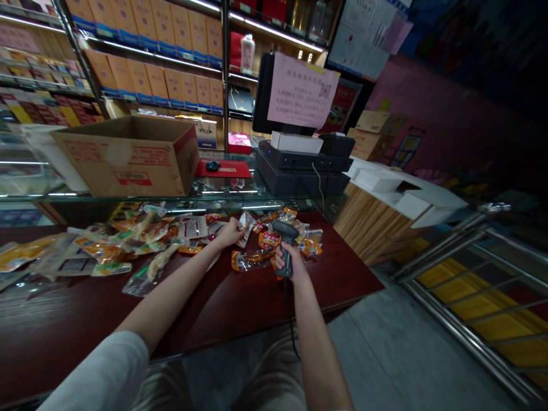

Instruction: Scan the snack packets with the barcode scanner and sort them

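Observation:
My right hand [291,261] is wrapped round the grip of a dark grey barcode scanner [286,230], held above the right part of the dark red table [214,311]. Its cable hangs down past my wrist. To the left of it, my left hand [231,233] pinches a small silvery snack packet [245,227]. Under and beside the scanner lie several orange and clear snack packets, among them a long clear one [254,259] with brown food inside. More vacuum-packed snacks [141,234] are heaped to the left of my left hand.
Behind the table, a glass counter carries an open cardboard box [128,154], a mouse [213,165] on a red mat, and a monitor [262,94] with a pink sheet above a black cash drawer [299,180]. A metal railing [462,291] stands right. Boxed goods fill the shelves.

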`<state>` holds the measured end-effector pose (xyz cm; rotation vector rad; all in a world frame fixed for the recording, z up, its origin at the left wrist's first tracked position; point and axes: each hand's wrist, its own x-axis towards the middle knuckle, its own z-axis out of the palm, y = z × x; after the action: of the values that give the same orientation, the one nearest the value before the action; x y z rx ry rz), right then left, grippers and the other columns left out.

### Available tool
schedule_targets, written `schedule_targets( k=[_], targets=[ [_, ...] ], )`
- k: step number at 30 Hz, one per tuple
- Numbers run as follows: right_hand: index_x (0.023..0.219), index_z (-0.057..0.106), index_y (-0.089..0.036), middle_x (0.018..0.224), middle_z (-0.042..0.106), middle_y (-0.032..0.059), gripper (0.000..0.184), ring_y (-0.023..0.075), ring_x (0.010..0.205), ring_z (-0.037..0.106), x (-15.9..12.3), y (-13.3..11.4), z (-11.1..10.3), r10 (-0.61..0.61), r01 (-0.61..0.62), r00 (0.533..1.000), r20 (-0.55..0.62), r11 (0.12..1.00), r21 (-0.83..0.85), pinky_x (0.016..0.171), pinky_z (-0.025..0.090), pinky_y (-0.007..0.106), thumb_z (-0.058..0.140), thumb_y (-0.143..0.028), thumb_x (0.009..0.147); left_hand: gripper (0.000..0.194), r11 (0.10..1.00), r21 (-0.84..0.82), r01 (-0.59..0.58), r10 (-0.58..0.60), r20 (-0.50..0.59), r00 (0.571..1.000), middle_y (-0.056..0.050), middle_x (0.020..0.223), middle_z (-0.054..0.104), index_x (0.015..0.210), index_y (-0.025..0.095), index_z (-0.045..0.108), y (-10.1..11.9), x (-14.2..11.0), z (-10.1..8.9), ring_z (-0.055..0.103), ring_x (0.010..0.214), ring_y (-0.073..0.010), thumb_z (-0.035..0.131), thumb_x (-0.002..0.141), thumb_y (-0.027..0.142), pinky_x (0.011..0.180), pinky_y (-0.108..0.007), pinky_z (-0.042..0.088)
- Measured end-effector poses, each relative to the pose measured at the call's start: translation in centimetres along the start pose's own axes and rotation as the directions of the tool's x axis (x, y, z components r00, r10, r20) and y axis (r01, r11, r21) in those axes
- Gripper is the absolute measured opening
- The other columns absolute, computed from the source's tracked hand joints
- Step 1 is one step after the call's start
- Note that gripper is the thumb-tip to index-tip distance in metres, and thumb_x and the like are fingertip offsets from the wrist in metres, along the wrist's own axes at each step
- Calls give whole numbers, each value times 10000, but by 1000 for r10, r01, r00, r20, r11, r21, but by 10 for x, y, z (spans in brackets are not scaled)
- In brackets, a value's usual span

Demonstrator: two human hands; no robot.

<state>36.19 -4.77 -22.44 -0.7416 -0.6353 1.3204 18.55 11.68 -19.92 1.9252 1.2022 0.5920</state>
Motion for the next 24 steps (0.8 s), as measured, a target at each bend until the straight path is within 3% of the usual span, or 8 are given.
schedule_targets(
  k=[2,3,5,8,10,13,18,24],
  targets=[
    [670,416,-208,562,496,-75,355,30,346,361,-1,1,0,6,-6,1000,25,1000,-12,338,335,178,719,-361,774,288,935,-353,35,-20,45,999,-67,887,674,1105,163,476,-1,-9,-9,672,730,-172,617,854,167,688,-291,528],
    [667,414,-209,561,491,-74,360,31,347,359,-1,1,0,19,-18,999,42,1000,-20,340,339,181,717,-366,779,312,822,-565,74,-21,100,995,-63,897,674,1132,165,481,-1,-14,-14,670,720,-160,617,851,148,687,-286,534],
    [660,408,-212,547,470,-77,375,35,346,356,-2,2,1,56,-53,995,83,998,-40,342,346,187,717,-384,785,303,470,-859,203,6,233,972,-68,902,674,1134,156,525,-2,-25,-23,668,718,-142,608,846,115,683,-266,538],
    [660,417,-209,550,463,-80,389,32,345,341,-4,3,4,104,-96,984,142,993,-61,340,344,185,723,-415,783,153,53,-928,368,85,371,925,-70,824,643,1034,122,586,-1,-40,-30,601,605,-98,498,915,160,583,-219,501],
    [668,430,-203,564,470,-79,385,27,347,332,-6,4,6,125,-114,976,178,991,-70,339,338,180,718,-428,787,194,-113,-898,425,146,408,901,-57,762,599,971,117,586,-1,-49,-30,527,526,-81,430,956,230,515,-214,459],
    [744,469,-203,564,463,-90,323,28,335,301,-8,6,8,164,-150,958,237,986,-76,331,321,178,685,-432,812,243,-221,-847,483,206,443,872,-21,695,529,870,134,543,-1,-55,-23,447,466,-64,417,979,311,469,-207,403],
    [853,489,-211,557,465,-101,280,33,315,262,-9,9,11,175,-159,941,289,984,-77,317,283,178,638,-448,851,320,-266,-825,498,235,445,864,67,571,348,782,162,461,-7,-54,-12,340,385,-40,416,997,394,428,-185,332],
    [983,513,-206,551,489,-111,340,40,308,284,-10,15,16,260,-212,910,324,961,-176,321,292,180,657,-478,838,257,-292,-869,399,195,355,914,84,560,281,775,171,441,-12,-51,-6,249,335,-23,374,1002,273,399,-166,274]
  ],
)
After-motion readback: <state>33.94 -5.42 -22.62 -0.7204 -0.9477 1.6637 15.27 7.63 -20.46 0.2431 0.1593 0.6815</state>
